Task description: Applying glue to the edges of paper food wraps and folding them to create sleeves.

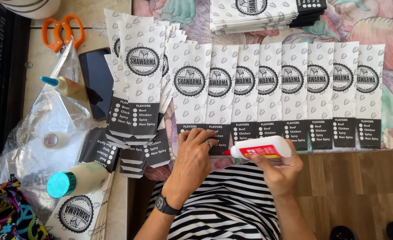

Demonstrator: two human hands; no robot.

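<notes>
My right hand [278, 171] grips a white glue bottle [265, 148] with a red label, held sideways with its red tip pointing left at the lower edge of a paper sleeve. My left hand [194, 158], with a ring and a dark wristwatch, presses flat on the black bottom band of the leftmost sleeves in a row of overlapping white-and-black printed paper sleeves [294, 93]. The row runs from my left hand out to the right across a flowered cloth.
A loose pile of the same sleeves [138, 89] lies at left, another stack [267, 13] at the top. Left of them are a dark phone [96, 82], orange-handled scissors [63, 33], two glue bottles [69, 86] [78, 178], a tape roll [50, 140] and clear plastic.
</notes>
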